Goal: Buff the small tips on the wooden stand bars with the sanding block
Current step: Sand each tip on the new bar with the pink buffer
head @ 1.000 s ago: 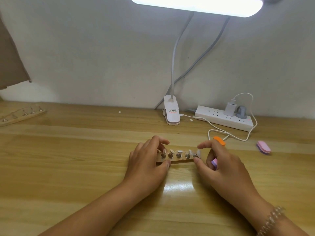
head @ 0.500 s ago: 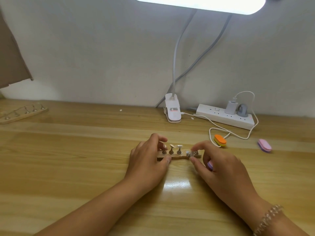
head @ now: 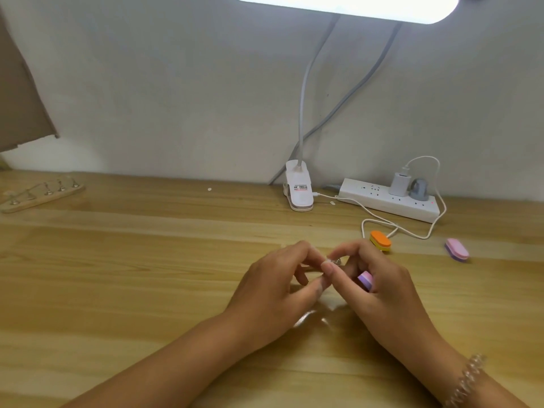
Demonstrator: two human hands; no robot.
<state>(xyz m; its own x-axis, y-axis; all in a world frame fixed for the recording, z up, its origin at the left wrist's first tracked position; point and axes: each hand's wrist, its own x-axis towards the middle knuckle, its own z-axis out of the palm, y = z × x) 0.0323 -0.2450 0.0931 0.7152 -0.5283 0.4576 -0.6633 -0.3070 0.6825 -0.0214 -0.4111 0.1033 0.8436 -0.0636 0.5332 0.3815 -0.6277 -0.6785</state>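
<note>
My left hand (head: 276, 290) and my right hand (head: 382, 293) meet at the middle of the table. Between their fingertips shows a small metal holder with a pale tip (head: 335, 262). The wooden stand bar under it is almost wholly hidden by both hands; my left hand's curled fingers close round its left part. The thumb and forefinger of my right hand pinch at the tip, while its lower fingers grip a pink and purple sanding block (head: 366, 280) against the palm.
A second wooden stand bar (head: 44, 195) with metal holders lies at the far left. An orange block (head: 380, 240) and a pink block (head: 457, 249) lie to the right. Behind them are a white power strip (head: 388, 205), its cable and the lamp clip (head: 298, 189).
My right hand has slid left along the bar until its fingertips meet my left hand's. The row of holders that showed before is now covered by the hands.
</note>
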